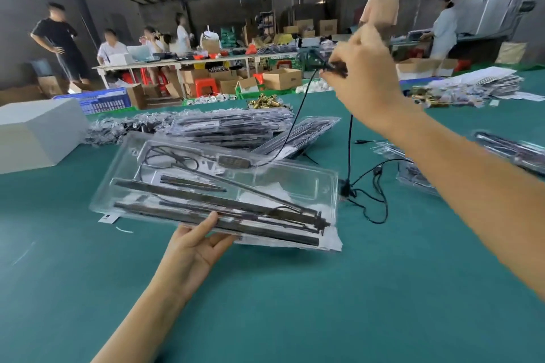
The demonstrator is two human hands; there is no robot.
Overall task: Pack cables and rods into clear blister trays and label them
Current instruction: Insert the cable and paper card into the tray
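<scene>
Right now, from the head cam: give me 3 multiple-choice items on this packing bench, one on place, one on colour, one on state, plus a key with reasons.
1. Where is the white foam block?
A. On the table's far left
B. Inside the blister tray
C. Under the right hand

2. What colour is the table mat?
A. Red
B. Teal green
C. White

3. What is the right hand doing?
A. Lying flat on the mat
B. Pressing the tray lid
C. Pinching a black cable raised above the table

Key:
1 A: the block sits on the mat left of the blister tray.
2 B: the mat is teal green all round the tray.
3 C: the black cable hangs from its fingers toward the tray, while the left hand holds the tray's near edge.
</scene>
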